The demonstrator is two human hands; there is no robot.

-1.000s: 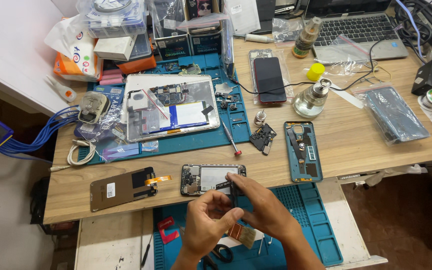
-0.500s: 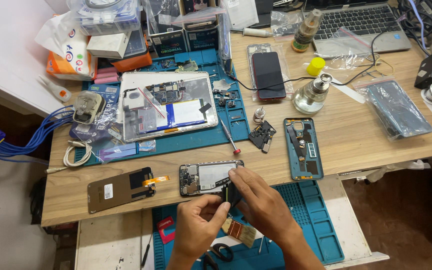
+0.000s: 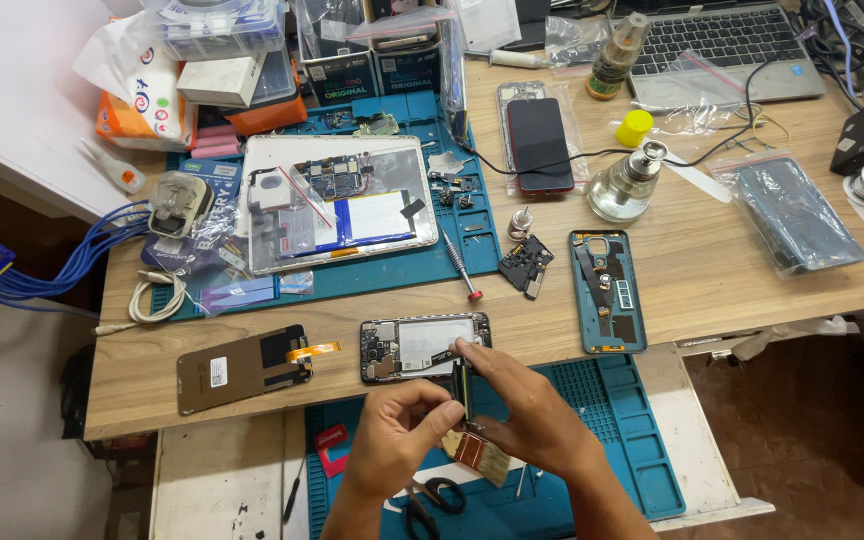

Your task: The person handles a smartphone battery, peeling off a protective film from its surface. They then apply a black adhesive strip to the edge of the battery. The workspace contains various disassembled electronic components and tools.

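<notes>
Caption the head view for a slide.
Both hands, left hand and right hand, grip a dark tool over an opened phone.

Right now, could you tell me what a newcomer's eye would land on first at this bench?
First the two hands at the near edge: the left hand and right hand meet on a slim dark tool over an opened phone. Behind it, an opened tablet lies on a blue mat. To the right, a teal back cover rests on the wooden bench.
</notes>
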